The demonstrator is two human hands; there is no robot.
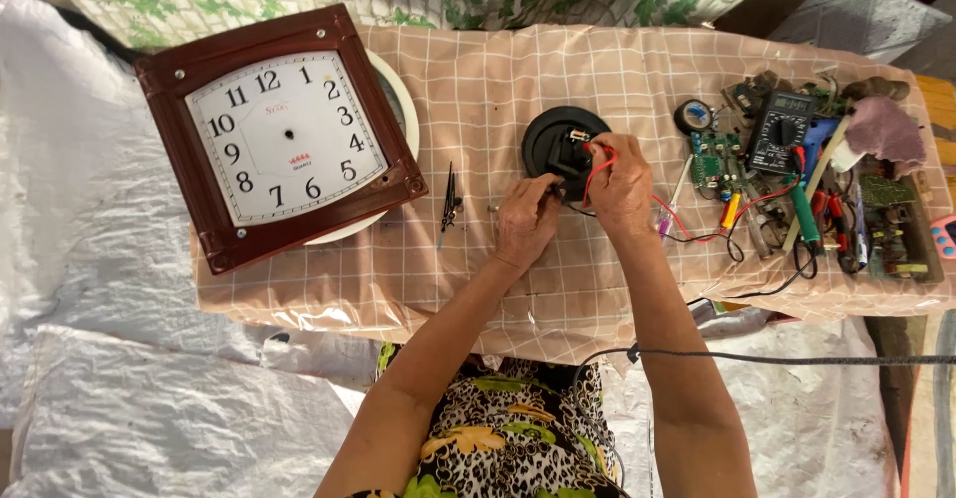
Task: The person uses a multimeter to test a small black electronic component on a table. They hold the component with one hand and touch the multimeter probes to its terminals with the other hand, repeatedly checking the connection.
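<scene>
A round black clock movement (pixel 558 139) lies on the checked cloth at the table's middle. My left hand (pixel 526 221) pinches a thin black probe at its lower edge. Just to the right, my right hand (pixel 619 187) holds a red probe tip against a small part on top of the movement. Red and black leads (pixel 687 229) run from my hands to the right toward a black multimeter (pixel 783 131). A square brown wall clock (pixel 281 137) with a white dial and no hands lies tilted at the left, over a white round frame.
Black tweezers (pixel 450 201) lie between the wall clock and the movement. Green circuit boards (pixel 712 157), a tape roll (pixel 693 117), screwdrivers, pliers and a pink cloth (pixel 886 129) crowd the table's right end. A black cable (pixel 797 359) crosses in front of the table.
</scene>
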